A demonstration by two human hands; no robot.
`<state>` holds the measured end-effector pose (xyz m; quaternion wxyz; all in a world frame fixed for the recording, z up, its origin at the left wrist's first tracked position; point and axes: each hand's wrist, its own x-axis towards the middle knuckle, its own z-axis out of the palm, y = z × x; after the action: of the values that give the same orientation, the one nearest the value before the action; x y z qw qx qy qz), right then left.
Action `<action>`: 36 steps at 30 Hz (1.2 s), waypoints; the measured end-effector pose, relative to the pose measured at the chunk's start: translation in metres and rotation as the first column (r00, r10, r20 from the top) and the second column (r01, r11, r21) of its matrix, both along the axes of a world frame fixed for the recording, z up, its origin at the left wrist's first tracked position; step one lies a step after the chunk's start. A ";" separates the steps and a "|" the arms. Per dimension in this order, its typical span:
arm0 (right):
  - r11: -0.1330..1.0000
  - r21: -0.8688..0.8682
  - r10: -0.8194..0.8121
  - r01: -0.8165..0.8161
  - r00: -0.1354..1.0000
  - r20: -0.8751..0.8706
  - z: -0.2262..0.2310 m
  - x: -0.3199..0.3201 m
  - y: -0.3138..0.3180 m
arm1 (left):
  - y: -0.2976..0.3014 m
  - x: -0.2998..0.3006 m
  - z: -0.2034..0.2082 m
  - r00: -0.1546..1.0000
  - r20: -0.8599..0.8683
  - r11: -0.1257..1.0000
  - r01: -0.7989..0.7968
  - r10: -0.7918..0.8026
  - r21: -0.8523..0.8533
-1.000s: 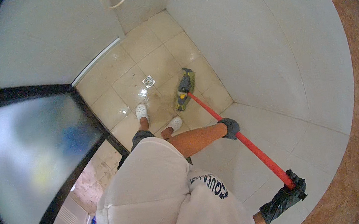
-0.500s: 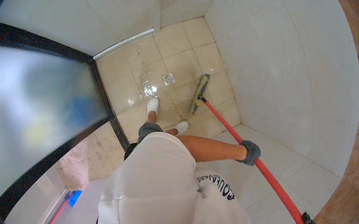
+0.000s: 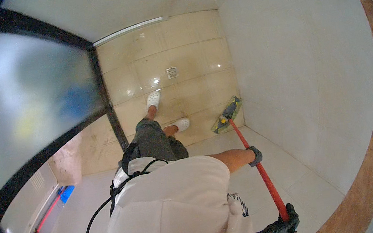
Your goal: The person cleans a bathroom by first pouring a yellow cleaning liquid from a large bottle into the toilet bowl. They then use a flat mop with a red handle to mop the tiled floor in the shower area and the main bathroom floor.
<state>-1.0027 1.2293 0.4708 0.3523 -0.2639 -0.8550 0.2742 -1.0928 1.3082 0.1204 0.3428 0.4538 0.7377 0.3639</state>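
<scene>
A floor brush (image 3: 227,115) with a grey head, yellow-green bristles and a long red pole stands on the floor by the right wall. My left hand (image 3: 256,155), in a dark grey glove, is closed round the pole partway up; its bare forearm reaches across from my white shirt. Around the pole's upper end, at the lower right, my gloved right hand (image 3: 292,219) is closed too. The bristles rest where the beige wet tiles (image 3: 192,90) meet the paler floor tiles. My white clogs (image 3: 180,125) stand left of the brush.
At the left is a frosted glass door (image 3: 38,88) in a dark frame. A square drain (image 3: 172,73) lies in the beige floor. The white wall (image 3: 301,65) rises at the right. A black cable (image 3: 88,226) hangs beside me; a blue object (image 3: 68,194) lies lower left.
The brush head has moved right and nearer to me, up to the wall's foot. My right hand, mostly cut off before, has come into view with the pole's end.
</scene>
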 end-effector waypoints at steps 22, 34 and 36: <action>0.818 -0.215 0.536 -0.534 0.842 -0.054 -0.092 -0.138 -0.076 | -0.217 -0.216 -0.043 0.680 -0.231 0.697 -0.717 0.696 -0.012; 0.717 -0.338 0.669 -0.610 0.738 0.089 -0.033 -0.147 -0.113 | -0.262 -0.139 -0.023 0.309 0.013 0.299 -0.931 0.951 0.209; 0.732 -0.323 0.654 -0.600 0.752 0.083 -0.028 -0.141 -0.099 | -0.258 -0.120 -0.007 0.356 0.005 0.350 -0.921 0.935 0.171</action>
<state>-1.1438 1.1300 0.4427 0.1143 -0.0301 -0.8764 0.4669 -1.2133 1.0502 0.1134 0.0081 -0.0034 0.8514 0.5245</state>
